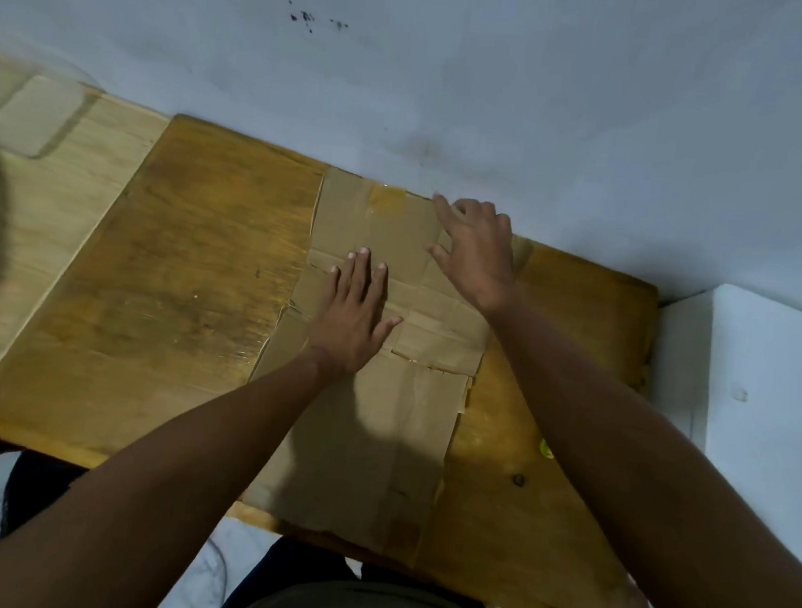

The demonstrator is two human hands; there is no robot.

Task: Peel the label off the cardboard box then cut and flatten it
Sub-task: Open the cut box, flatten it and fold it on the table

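At frame centre, both grips, left hand (355,319) and right hand (476,252), press spread fingers on the box (369,417), flattening it against the counter (173,284).

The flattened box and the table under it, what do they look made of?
The flattened box looks like plain brown corrugated cardboard, matte, with fold creases and ragged cut edges; a glossy strip near its far end is probably clear tape. The table looks like varnished wood: amber, with visible grain, a dark knot and a slight sheen.
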